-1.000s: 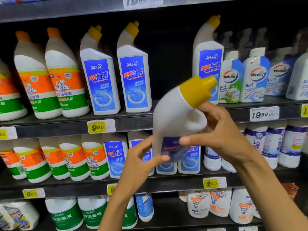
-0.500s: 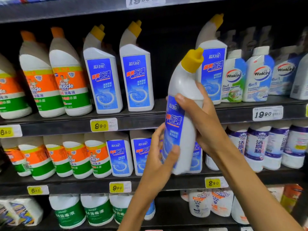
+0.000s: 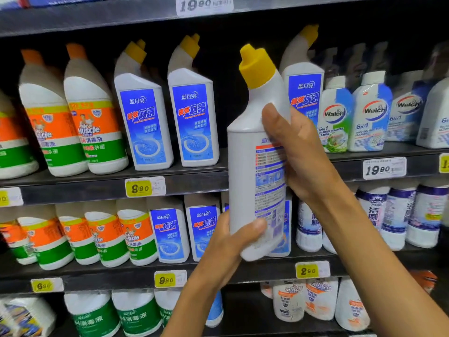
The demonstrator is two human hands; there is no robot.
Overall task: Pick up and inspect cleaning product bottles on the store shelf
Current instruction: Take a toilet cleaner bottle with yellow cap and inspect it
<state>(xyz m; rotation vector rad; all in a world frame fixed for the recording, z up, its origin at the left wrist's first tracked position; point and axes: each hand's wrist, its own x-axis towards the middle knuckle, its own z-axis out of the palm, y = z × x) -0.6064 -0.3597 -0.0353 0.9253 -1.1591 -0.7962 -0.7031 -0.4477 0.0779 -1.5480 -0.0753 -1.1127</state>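
Turned since a moment ago, the bottle now shows its back label, fine print facing the shopper, where the blue front panel faced before. It stands upright in mid-air in front of the shelf, clear of the rows behind it. The right hand wraps the shoulder and upper body, thumb across the front, a grip that steadies the tall container for reading. The left hand cups the base, thumb pressed to the lower label, taking the weight from below. Its yellow cap tilts left. Matching blue-labelled bottles wait on the shelf, likely next for inspection.
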